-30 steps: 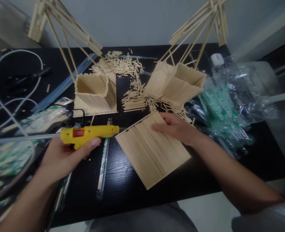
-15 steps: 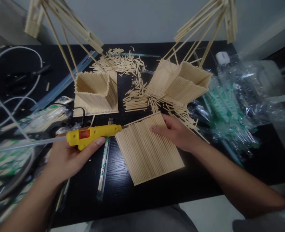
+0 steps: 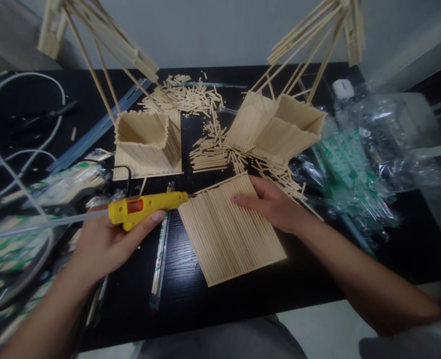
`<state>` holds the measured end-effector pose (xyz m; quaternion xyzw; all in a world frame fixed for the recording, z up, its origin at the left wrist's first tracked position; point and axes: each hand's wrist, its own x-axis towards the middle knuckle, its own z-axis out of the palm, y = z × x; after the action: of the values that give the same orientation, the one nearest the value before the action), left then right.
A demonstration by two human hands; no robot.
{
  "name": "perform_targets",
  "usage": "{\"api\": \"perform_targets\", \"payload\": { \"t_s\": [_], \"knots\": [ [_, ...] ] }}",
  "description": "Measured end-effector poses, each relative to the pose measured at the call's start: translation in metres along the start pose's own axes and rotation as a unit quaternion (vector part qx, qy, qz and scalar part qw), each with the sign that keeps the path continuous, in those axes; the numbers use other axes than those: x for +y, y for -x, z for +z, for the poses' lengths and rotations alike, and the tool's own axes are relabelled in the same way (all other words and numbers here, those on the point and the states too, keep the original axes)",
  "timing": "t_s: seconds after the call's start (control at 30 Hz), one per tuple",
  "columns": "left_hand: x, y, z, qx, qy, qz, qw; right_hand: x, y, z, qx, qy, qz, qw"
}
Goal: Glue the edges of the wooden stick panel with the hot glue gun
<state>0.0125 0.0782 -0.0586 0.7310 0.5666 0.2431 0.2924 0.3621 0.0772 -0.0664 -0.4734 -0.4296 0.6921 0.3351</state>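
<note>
My left hand [image 3: 106, 244] is wrapped round a yellow glue gun [image 3: 147, 207] with a clear glue stick out its back. The nozzle points right at the upper left corner of a flat square panel of glued wooden sticks [image 3: 230, 232] lying on the black table [image 3: 183, 294]. My right hand [image 3: 273, 204] lies flat on the panel's upper right part, fingers stretched out and pressing it down.
Two open stick boxes with long stick frames stand behind: one at left [image 3: 147, 139], one tipped at right [image 3: 276, 127]. Loose cut sticks [image 3: 201, 124] litter the middle. Crumpled plastic wrappers [image 3: 355, 159] at right, white cables [image 3: 22, 149] and chopstick packets [image 3: 67, 182] at left.
The stick panel has been turned and drawn a little closer under my right hand. My left hand has brought the glue gun's nozzle right up to the panel's corner.
</note>
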Motion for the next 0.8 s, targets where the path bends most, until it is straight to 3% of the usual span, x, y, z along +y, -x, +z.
{"api": "perform_targets", "payload": {
  "t_s": [0.8],
  "knots": [
    [-0.0019, 0.0013, 0.0014, -0.012, -0.016, 0.045, 0.999, 0.0001, 0.0004, -0.0004, -0.013, 0.012, -0.012, 1.000]
  ]
}}
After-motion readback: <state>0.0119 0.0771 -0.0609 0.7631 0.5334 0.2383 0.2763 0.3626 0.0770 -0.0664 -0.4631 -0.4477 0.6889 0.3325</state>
